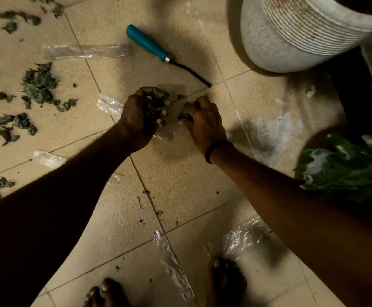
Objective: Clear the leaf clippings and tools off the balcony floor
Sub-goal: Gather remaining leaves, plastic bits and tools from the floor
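My left hand (141, 114) grips a bunch of green leaf clippings (158, 99) just above the beige tiled floor (180, 173). Close to its right, my right hand (203, 122) curls its fingers round a few more clippings (184, 116) on the floor. A tool with a teal handle and a dark bent shaft (149, 44) lies on the tiles just beyond both hands. Several more clippings (39, 85) lie scattered over the tiles at the left.
A big white ribbed pot (295, 34) stands at the top right. A leafy green plant (353, 171) sits at the right edge. Clear plastic scraps (85, 50) lie about the floor. My bare feet (225, 282) are at the bottom.
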A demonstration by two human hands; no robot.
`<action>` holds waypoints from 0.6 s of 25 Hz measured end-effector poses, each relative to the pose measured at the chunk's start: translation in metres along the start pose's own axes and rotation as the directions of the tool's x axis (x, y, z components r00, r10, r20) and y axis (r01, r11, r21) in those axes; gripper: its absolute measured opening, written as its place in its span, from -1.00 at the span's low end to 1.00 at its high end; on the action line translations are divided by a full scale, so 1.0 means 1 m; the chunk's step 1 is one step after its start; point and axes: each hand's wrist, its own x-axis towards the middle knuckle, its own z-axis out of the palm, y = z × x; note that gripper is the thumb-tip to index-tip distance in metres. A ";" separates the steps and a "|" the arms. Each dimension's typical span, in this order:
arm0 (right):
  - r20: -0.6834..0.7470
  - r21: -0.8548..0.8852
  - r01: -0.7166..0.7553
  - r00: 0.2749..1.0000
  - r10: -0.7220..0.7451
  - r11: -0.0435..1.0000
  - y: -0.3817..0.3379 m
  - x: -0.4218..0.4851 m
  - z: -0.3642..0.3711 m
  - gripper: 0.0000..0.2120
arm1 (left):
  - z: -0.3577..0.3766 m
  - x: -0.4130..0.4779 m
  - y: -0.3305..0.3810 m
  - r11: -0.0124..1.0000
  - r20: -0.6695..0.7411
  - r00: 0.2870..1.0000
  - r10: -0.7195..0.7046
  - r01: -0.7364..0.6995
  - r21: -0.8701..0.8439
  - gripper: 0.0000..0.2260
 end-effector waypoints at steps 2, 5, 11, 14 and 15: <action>-0.045 -0.038 0.024 0.999 -0.025 0.999 0.003 -0.001 0.005 -0.85 | -0.005 -0.001 0.002 1.000 0.042 0.999 -0.021 0.021 0.008 -0.76; -0.078 -0.053 0.029 0.996 -0.033 0.998 0.007 -0.005 0.011 -0.86 | -0.004 -0.004 0.011 0.996 0.058 0.995 -0.077 0.080 -0.035 -0.83; -0.072 0.103 -0.159 0.983 0.167 0.982 0.005 -0.006 -0.003 -0.95 | 0.012 0.012 0.022 0.983 -0.246 0.966 -0.076 0.115 0.145 -0.77; -0.062 0.196 -0.215 0.971 0.231 0.957 0.007 -0.008 -0.009 -0.78 | 0.008 0.033 0.011 0.803 -0.258 0.946 0.196 -0.004 0.596 -0.77; -0.039 0.214 -0.235 0.968 0.248 0.948 0.009 -0.007 -0.009 -0.71 | 0.008 0.037 0.009 0.658 -0.165 0.952 0.257 -0.048 0.751 -0.78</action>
